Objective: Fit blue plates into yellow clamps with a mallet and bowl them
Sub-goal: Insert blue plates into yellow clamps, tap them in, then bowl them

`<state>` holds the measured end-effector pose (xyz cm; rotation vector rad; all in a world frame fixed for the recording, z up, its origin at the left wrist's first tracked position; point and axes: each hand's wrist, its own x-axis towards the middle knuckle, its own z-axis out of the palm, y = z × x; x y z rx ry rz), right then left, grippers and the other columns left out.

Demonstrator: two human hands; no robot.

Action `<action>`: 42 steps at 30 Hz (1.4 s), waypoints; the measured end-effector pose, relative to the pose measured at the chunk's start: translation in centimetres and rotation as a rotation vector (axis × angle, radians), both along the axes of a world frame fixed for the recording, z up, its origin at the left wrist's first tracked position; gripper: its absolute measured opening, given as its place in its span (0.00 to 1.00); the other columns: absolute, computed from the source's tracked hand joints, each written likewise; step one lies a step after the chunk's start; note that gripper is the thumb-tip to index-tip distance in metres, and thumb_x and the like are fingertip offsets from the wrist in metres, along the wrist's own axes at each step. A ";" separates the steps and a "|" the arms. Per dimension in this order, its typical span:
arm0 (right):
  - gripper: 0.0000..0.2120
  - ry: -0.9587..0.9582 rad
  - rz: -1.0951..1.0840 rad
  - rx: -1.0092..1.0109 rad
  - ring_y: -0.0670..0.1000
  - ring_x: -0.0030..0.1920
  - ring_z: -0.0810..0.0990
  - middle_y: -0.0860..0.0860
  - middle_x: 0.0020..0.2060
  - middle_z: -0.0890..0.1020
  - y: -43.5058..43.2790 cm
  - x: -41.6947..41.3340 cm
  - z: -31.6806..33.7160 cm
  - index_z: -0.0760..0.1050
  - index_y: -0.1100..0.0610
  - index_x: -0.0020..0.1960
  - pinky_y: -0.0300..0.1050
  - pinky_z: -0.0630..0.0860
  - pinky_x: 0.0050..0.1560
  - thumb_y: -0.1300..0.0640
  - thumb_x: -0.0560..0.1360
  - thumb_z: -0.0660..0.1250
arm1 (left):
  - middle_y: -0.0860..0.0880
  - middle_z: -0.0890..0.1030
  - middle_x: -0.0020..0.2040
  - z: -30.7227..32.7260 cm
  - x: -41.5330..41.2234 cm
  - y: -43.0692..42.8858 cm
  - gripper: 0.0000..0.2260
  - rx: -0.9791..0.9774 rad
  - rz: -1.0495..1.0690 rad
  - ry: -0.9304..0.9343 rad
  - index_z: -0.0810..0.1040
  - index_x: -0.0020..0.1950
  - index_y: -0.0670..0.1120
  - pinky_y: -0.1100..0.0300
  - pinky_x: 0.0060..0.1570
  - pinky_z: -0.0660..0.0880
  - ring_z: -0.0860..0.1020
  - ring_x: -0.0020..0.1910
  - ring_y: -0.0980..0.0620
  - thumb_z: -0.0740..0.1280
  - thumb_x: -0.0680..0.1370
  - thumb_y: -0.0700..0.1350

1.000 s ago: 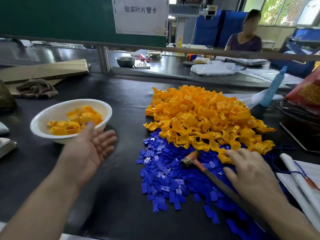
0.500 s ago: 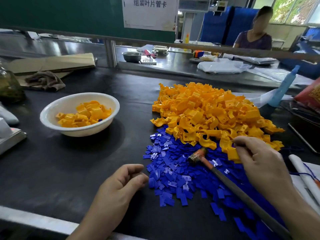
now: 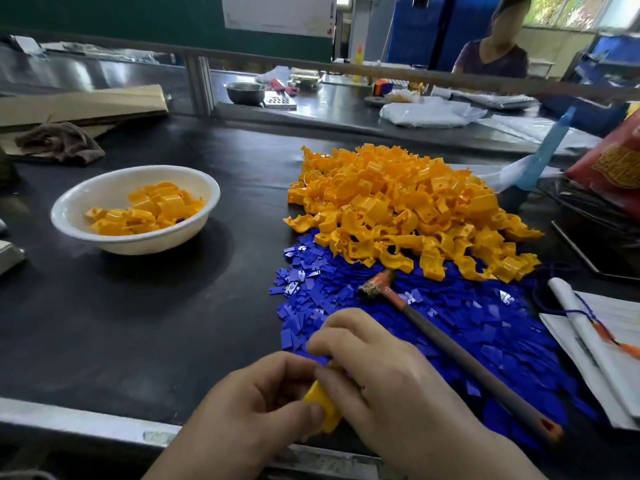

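Head view: a worker's two hands meet at the near edge of the bench [image 3: 173,323], just left of the mallet [image 3: 464,358]. The left hand [image 3: 252,410] grips a single yellow clamp [image 3: 322,407], thumb and fingers curled round its lower part. The right hand [image 3: 381,372] has its fingers bent in a pinch at the clamp's upper end. Motion blur hides whether a blue plate sits between those fingers.

The mallet lies untouched, its long axis running diagonally, head pointing away and to the left, handle end near and to the right. The right hand is the nearer of the two, just beside the middle of the handle, with nothing standing between them.

Under the mallet spreads the heap of blue plates [image 3: 467,313]. Beyond its head rises the pile of yellow clamps [image 3: 398,209]. The white bowl [image 3: 149,242], partly filled with yellow clamps, stands well to the left of the mallet and farther back, on the left hand's side. Papers [image 3: 620,327] lie to the right of the handle. Judging by the scene, the strike has not yet been made.
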<state>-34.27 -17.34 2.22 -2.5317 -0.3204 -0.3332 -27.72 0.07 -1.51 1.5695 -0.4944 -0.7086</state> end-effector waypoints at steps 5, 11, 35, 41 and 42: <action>0.22 0.004 -0.109 -0.223 0.49 0.66 0.66 0.46 0.67 0.66 -0.2 3.4 -1.4 0.61 0.44 0.69 0.49 0.71 0.63 0.40 0.77 0.54 | 0.44 0.85 0.38 -0.4 0.0 1.8 0.12 0.038 0.302 -0.045 0.83 0.43 0.55 0.64 0.37 0.79 0.83 0.36 0.52 0.76 0.62 0.43; 0.32 0.180 0.025 -0.621 0.59 0.76 0.43 0.56 0.76 0.52 1.1 9.2 -5.1 0.50 0.44 0.74 0.61 0.42 0.74 0.32 0.75 0.50 | 0.48 0.85 0.35 -1.4 1.0 2.3 0.13 -0.028 0.707 -0.137 0.82 0.40 0.56 0.65 0.34 0.78 0.80 0.30 0.56 0.72 0.72 0.36; 0.12 -0.128 -0.284 -0.585 0.54 0.52 0.75 0.49 0.48 0.79 -3.5 3.8 -4.6 0.78 0.49 0.47 0.53 0.69 0.51 0.47 0.77 0.57 | 0.58 0.85 0.37 -2.0 2.3 0.4 0.09 0.159 0.646 -0.149 0.80 0.45 0.62 0.60 0.38 0.73 0.81 0.35 0.63 0.68 0.72 0.46; 0.15 -0.093 -0.405 -0.455 0.50 0.42 0.74 0.45 0.41 0.78 -4.6 3.2 -4.2 0.78 0.47 0.47 0.49 0.69 0.46 0.44 0.78 0.54 | 0.45 0.83 0.34 -0.9 3.3 -3.8 0.07 -0.089 0.440 0.228 0.79 0.40 0.45 0.59 0.35 0.79 0.82 0.34 0.50 0.64 0.76 0.37; 0.15 -0.089 -0.411 -0.421 0.49 0.40 0.75 0.45 0.39 0.78 -4.7 3.0 -4.1 0.77 0.47 0.47 0.48 0.71 0.45 0.44 0.78 0.54 | 0.44 0.83 0.35 -0.8 3.1 -4.2 0.07 -0.129 0.406 0.245 0.78 0.42 0.42 0.62 0.33 0.79 0.82 0.34 0.51 0.62 0.76 0.34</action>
